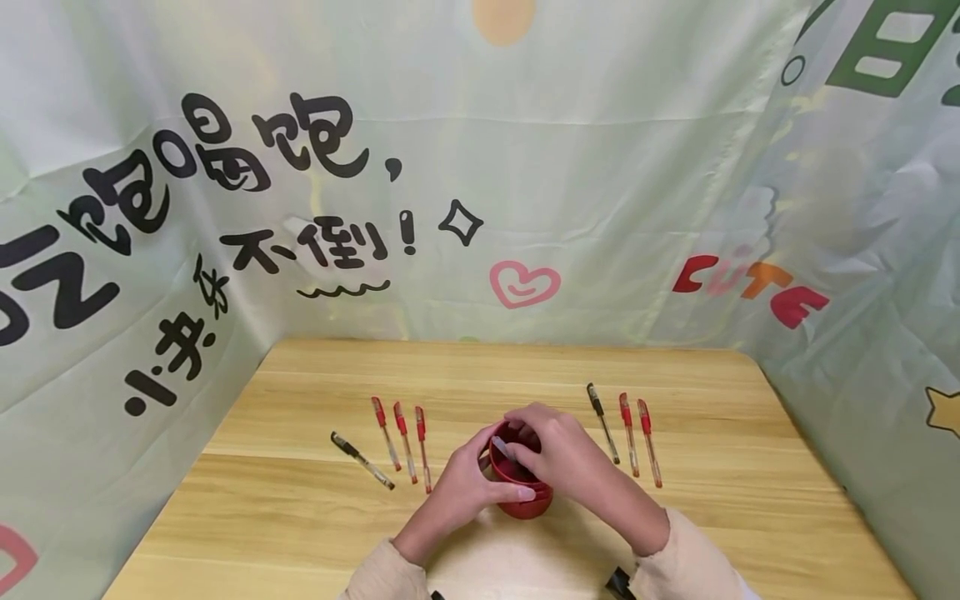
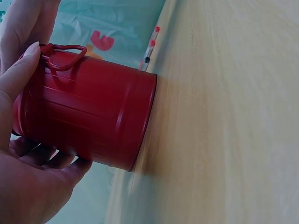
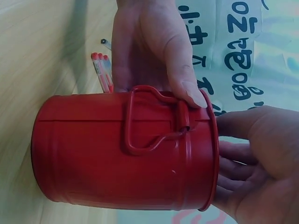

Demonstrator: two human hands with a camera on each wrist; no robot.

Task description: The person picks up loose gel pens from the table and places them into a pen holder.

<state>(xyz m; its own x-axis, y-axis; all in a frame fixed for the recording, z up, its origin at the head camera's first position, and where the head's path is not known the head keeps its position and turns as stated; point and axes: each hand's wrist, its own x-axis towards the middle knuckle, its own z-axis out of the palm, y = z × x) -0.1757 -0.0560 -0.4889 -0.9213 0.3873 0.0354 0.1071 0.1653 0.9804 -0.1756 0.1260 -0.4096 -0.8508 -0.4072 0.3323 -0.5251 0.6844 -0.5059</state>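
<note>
A small red metal pail (image 1: 522,506) with a wire side handle (image 2: 70,58) stands upright on the table. My left hand (image 1: 468,482) grips it around the side, thumb over the front near the rim and fingers behind. Over the pail's mouth, my right hand (image 1: 558,442) reaches in, its fingers bent at the far rim and its thumb inside. A pale, slim piece (image 1: 502,448) shows in the mouth beside that thumb; I cannot tell whether the right hand pinches it. In the right wrist view, the right fingers (image 3: 238,163) disappear behind the rim.
Left of the pail lie several pens: a black-capped pen (image 1: 362,460) and red-capped pens (image 1: 405,442). To its right are another black-capped pen (image 1: 603,423) and two red-capped ones (image 1: 649,442). Printed cloth (image 1: 600,200) hangs around the wooden table (image 1: 300,533).
</note>
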